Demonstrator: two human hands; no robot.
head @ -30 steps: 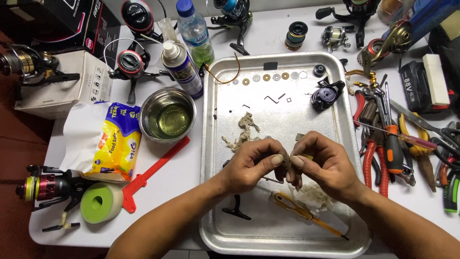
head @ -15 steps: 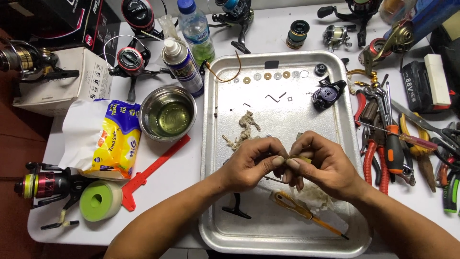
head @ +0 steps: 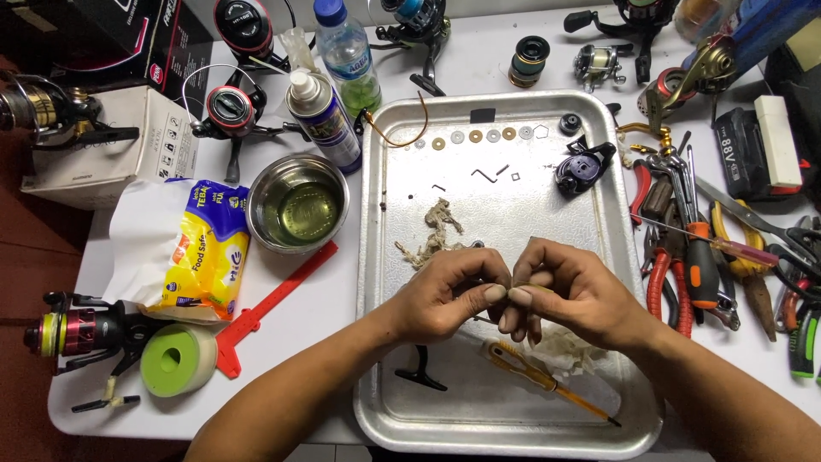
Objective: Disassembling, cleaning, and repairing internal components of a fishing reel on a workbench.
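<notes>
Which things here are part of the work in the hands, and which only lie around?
In use: left hand, right hand, small part pinched between them, metal tray.

Lying about: steel bowl, spray can, water bottle, pliers, green tape roll.

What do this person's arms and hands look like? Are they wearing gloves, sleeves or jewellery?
Nothing is worn that the head view shows. The left hand and right hand are bare: no gloves, and no rings or watch in sight. Both forearms are uncovered all the way to the bottom edge of the picture, with no sleeve showing. The fingernails are short and unpainted.
</notes>
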